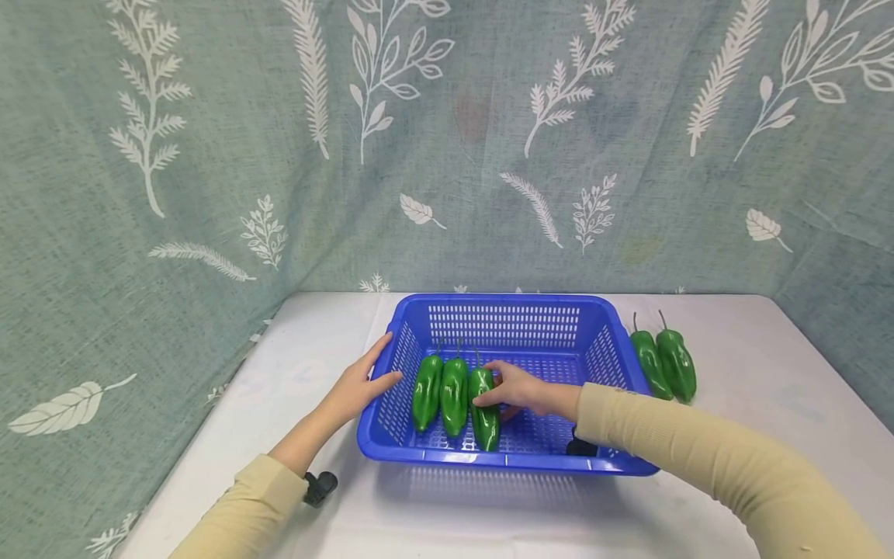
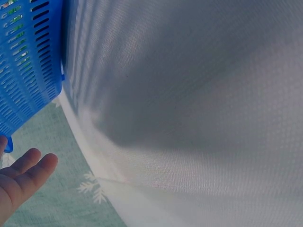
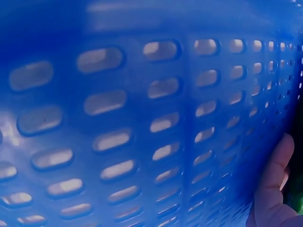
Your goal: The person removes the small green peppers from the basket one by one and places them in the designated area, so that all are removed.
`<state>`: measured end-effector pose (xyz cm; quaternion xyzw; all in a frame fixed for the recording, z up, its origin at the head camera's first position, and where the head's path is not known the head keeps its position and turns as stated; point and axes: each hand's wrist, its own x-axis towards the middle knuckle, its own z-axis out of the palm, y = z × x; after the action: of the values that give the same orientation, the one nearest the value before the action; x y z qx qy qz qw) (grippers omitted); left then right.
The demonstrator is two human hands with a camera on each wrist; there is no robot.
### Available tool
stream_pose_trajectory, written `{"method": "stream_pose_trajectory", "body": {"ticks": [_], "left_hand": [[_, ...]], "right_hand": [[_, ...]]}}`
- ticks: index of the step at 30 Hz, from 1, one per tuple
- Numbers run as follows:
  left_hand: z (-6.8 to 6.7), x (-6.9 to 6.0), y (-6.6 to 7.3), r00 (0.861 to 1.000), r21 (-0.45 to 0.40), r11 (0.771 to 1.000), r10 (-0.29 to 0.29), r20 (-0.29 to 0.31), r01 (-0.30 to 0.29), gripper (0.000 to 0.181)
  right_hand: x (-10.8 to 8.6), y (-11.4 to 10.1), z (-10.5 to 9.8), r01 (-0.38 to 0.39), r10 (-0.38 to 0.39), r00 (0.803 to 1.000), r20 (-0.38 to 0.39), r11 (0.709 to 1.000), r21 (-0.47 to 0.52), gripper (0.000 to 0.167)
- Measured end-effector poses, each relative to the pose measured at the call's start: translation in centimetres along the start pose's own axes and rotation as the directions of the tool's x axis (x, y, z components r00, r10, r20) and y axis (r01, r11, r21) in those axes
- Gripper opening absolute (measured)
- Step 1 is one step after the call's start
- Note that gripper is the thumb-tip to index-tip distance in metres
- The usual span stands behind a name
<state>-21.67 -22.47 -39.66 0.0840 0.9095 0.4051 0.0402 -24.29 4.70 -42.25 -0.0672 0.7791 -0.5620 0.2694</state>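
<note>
Beige sleeve (image 1: 698,450) foremost, right hand (image 1: 518,388) grips the third green pepper (image 1: 485,425) in the blue basket (image 1: 513,461); straight-fingered left hand (image 1: 358,384) touches its left edge; two peppers (image 1: 676,369) lie outside its right.

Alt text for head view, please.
A person's right grip holds the rightmost green pepper of three lined up in a blue basket, while the left grip touches the basket's left rim. Two more green peppers lie outside, right of the basket, on a white-covered table.
</note>
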Motion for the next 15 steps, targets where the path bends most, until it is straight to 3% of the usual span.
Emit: {"method": "stream_pose_trajectory", "body": {"ticks": [9, 15], "left_hand": [[-0.01, 0.0, 0.02, 1.0, -0.009, 1.0, -0.001, 0.001, 0.001, 0.069], [-0.01, 0.01, -0.03, 1.0, -0.011, 1.0, -0.002, 0.0, 0.002, 0.07]], "right_hand": [[-0.24, -0.18, 0.19, 0.018, -0.017, 0.999, 0.027, 0.998, -0.06, 0.07], [-0.16, -0.19, 0.13, 0.025, -0.023, 0.999, 0.044, 0.999, -0.037, 0.07]]}}
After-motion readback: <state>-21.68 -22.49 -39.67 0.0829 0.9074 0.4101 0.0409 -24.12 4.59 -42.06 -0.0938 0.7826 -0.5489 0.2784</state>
